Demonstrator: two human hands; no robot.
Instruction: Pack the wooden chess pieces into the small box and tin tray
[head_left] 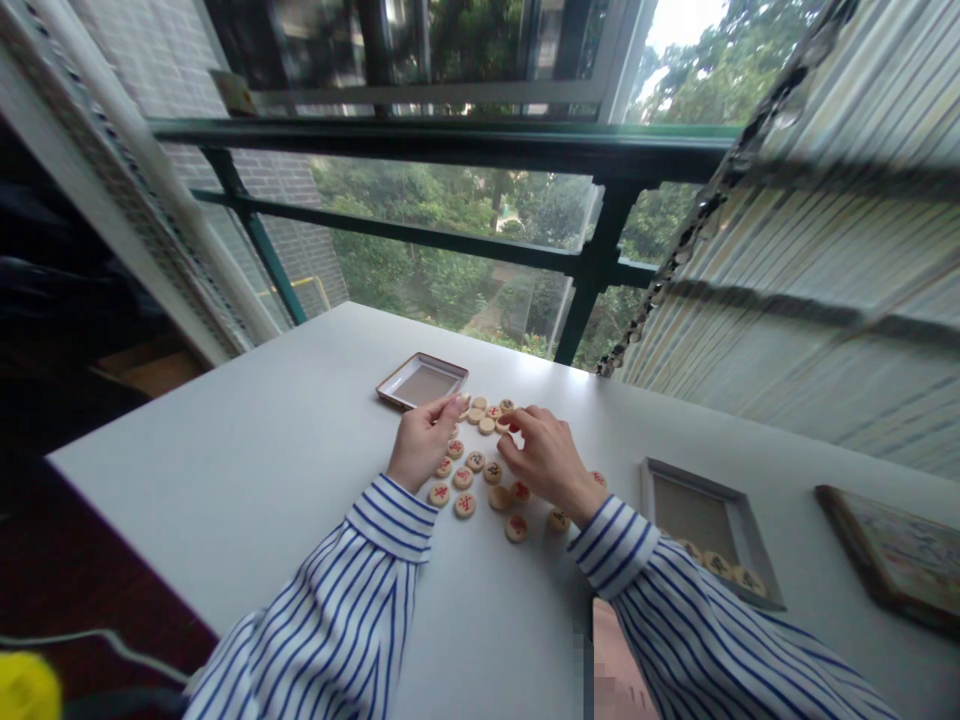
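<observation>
Round wooden xiangqi pieces with red or black characters lie loosely spread on a white table (277, 440); a few are face down. My left hand (418, 442) is closed in a pinch, with the pale edge of a xiangqi piece (466, 399) showing at its fingertips. Across from it, my right hand (546, 458) bends over the group, thumb and index finger apart. Its index fingertip is at a piece (503, 425) on the table; whether they touch I cannot tell. Nearer me lie a red-marked piece (516, 528) and a blank-sided piece (499, 498).
A shallow box lid or tray (384, 391) stands behind my left hand. To the right, an open grey box (739, 500) holds several pieces, beside a framed decorated panel (900, 560). A pink object (616, 660) lies under my right forearm. Green railing (450, 150) and window lie beyond.
</observation>
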